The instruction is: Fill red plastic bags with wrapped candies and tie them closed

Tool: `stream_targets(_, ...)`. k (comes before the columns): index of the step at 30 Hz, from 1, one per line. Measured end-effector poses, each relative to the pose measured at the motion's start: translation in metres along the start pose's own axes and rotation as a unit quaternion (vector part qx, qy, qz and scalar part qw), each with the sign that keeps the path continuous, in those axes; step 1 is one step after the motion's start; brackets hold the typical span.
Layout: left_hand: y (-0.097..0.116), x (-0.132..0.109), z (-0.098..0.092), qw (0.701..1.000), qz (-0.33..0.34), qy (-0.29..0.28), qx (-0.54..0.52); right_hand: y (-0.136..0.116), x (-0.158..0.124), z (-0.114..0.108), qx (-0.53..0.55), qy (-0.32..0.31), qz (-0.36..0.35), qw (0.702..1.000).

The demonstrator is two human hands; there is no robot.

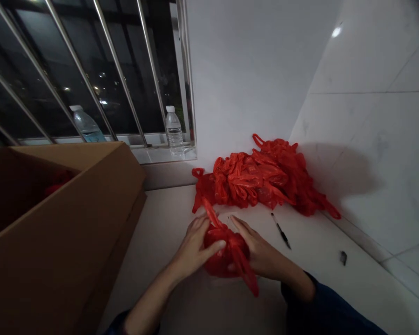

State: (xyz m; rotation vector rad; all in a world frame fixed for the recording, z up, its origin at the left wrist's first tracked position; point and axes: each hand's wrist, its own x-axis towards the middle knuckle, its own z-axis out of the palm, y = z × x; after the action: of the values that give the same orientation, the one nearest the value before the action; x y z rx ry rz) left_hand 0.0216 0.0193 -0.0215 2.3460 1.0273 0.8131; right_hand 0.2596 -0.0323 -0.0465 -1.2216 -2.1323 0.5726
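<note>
A red plastic bag (221,263), knotted on top with its handle ends sticking out, sits on the white tabletop in front of me. What is inside it is hidden. My left hand (194,244) is wrapped round the bag's left side, the thumb lying across its front. From the right, my right hand (260,249) cups the other side, with some fingers out of sight behind the bag. Just beyond lies a heap of crumpled red plastic bags (251,177) against the wall.
At the left stands a large cardboard box (101,200) with something red inside. A black pen (281,231) and a small dark object (342,257) lie to the right. Two plastic bottles, one clear (174,128) and one with bluish contents (87,125), stand by the barred window.
</note>
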Motion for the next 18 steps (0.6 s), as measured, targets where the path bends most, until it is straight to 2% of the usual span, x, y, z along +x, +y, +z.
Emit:
stream_targets(3,-0.004,-0.002,0.023,0.994,0.031,-0.014,0.105,-0.006,0.014,0.031,-0.017,0.049,-0.005,0.999)
stream_targets(7,-0.030,-0.011,0.049,0.975,0.036,0.001,0.221,0.008,0.018,0.057,-0.113,0.067,0.017,0.991)
stream_targets(11,-0.045,-0.017,0.061,0.964,0.041,0.003,0.263,0.018,0.014,0.064,-0.142,0.071,0.006,0.987)
stream_targets(18,-0.045,-0.018,0.067,0.961,0.029,-0.002,0.273,0.023,0.014,0.071,-0.165,0.085,0.003,0.983)
